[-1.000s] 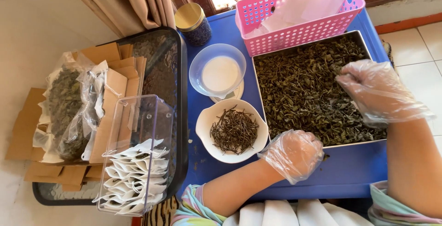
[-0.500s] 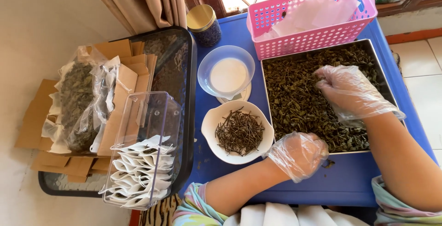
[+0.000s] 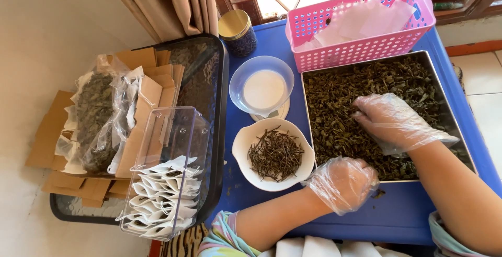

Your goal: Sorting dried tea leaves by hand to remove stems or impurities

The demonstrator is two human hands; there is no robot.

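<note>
R hand has moved from tray's right edge to its middle, fingers spread open in the leaves. L hand, curled shut, contents unclear, stays at tray's near edge by the stem bowl. Sorting ongoing on blue counter.

Open room: bare strip of blue plastic table along its near edge | Back blocked: pink plastic lattice basket touches shallow square steel tray of dried green leaves | Left crowded: white ceramic bowl of brown stems, clear plastic cup, gold-lidded jar | Gloved left hand at tray's near rim; gloved right hand over the leaves.
</note>
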